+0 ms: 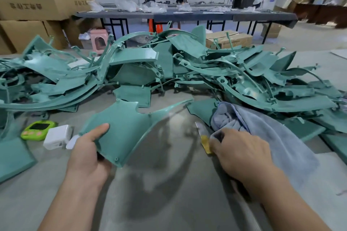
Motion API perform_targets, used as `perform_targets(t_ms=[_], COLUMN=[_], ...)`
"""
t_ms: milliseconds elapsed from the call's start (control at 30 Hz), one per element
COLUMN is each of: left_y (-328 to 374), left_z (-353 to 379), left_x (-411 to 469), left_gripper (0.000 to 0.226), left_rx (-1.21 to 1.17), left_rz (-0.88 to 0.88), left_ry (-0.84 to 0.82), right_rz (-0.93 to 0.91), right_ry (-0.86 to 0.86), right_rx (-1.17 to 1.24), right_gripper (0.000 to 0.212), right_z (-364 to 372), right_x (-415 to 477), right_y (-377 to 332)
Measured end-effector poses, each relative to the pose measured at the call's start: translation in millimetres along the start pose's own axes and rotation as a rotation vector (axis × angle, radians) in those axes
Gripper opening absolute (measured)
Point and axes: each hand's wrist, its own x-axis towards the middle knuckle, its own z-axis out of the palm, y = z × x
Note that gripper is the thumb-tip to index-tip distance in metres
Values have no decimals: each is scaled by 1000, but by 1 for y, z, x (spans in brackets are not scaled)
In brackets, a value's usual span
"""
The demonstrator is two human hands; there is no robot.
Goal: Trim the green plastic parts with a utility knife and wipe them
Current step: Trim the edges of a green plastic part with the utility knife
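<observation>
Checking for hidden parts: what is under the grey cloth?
A flat green part pokes out from under the grey cloth's far left edge, and more green parts show along its right side. How far they run beneath it is covered.

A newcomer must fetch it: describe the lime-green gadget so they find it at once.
Find the heap of teal parts on the grey table. Before its left end, beside a white block, lies the gadget: alone lime-green, with a dark screen.
</observation>
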Motion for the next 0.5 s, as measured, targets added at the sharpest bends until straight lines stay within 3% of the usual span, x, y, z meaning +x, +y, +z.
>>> perform_targets(t_ms=[133,200,267,333,433,500], left_y=[1,1,-1,-4,-8,-10], left_z=[1,2,2,2,4,4], left_x=[-2,-2,1,3,7,9], left_gripper=[24,23,26,30,35,33], left_rx=[-18,-23,-18,-22,-24,-29], left_rz=[-7,-13,-9,-17,-36,-37], left_ry=[43,65,88,100,109,112], right_rz=[59,66,-48,-199,-282,-171], right_ry=[21,179,445,547,310,143], right_rx=[-63,89,244,375,394,211], right_gripper=[16,14,24,30,12,40], right_z=[-10,-16,-19,-15,6,21], right_x=[7,13,10,2,-4,5], right_y=[14,21,20,12,-2,-3])
